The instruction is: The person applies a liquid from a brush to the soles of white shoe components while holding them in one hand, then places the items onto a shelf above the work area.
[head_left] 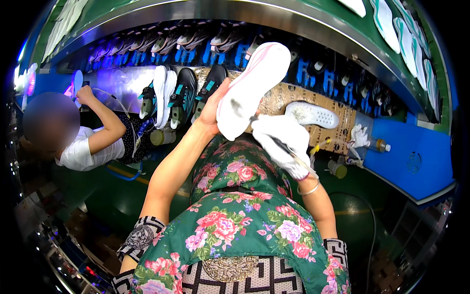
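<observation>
My bare left hand [214, 110] grips a white shoe sole [259, 81] by its left edge and holds it tilted up in front of me. A pink line runs along the sole's rim, and a grey patch shows near its lower end. My right hand [281, 142], in a white glove, is closed round a thin brush [292, 154]. Its dark tip is at the sole's lower right edge; whether it touches is hard to tell. Just right of the glove, another white sole [313, 114] with a dotted pad lies on the cardboard-covered bench [284, 95].
Black-and-teal shoes [184, 95] and white soles [161, 95] stand left of my hand. Shoes on blue holders [186, 46] line the back, below a green conveyor [318, 24] with a metal edge. A co-worker [93, 147] sits at left. Bottle [380, 145] and jar [338, 168] are at right.
</observation>
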`<state>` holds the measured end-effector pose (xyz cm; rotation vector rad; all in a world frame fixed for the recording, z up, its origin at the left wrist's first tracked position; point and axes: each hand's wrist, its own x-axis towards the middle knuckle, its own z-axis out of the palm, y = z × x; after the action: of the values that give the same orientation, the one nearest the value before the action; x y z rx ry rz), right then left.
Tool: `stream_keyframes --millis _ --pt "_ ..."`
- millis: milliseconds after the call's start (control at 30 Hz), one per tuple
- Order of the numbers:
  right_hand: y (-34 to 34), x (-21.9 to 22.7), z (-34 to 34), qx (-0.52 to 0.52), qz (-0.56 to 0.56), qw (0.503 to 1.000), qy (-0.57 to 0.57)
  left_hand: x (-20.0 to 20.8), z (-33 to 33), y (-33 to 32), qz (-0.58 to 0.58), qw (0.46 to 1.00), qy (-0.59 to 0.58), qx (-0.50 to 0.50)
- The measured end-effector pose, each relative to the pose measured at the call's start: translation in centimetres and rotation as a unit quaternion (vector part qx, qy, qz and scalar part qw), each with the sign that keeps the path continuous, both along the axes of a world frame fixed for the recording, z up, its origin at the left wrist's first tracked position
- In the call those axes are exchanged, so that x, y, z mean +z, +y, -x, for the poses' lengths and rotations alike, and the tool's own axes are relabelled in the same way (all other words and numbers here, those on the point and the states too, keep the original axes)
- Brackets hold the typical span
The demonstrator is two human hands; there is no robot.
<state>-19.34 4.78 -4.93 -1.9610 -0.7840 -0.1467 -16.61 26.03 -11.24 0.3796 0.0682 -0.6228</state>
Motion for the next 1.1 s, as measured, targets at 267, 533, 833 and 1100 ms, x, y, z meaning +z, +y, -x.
stream_keyframes --millis 267,533,833,1100 --pt "-2.0 -2.0 0.2 -0.097 -0.426 0.800 0.411 1.3 1.4 4.2 -0.165 0.980 -0.093 0.065" --pt "-4.2 -8.1 0.0 -0.163 -0.503 0.723 0.444 8.8 3.0 9.9 -0.090 0.962 -0.230 0.113" --pt "-2.9 -8.9 1.2 -0.197 -0.495 0.707 0.466 15.6 -11.1 17.5 0.012 0.932 -0.319 0.171" --pt "-3.6 -9.4 1.7 -0.204 -0.528 0.680 0.465 14.3 -12.9 14.5 -0.120 0.920 -0.072 0.366"
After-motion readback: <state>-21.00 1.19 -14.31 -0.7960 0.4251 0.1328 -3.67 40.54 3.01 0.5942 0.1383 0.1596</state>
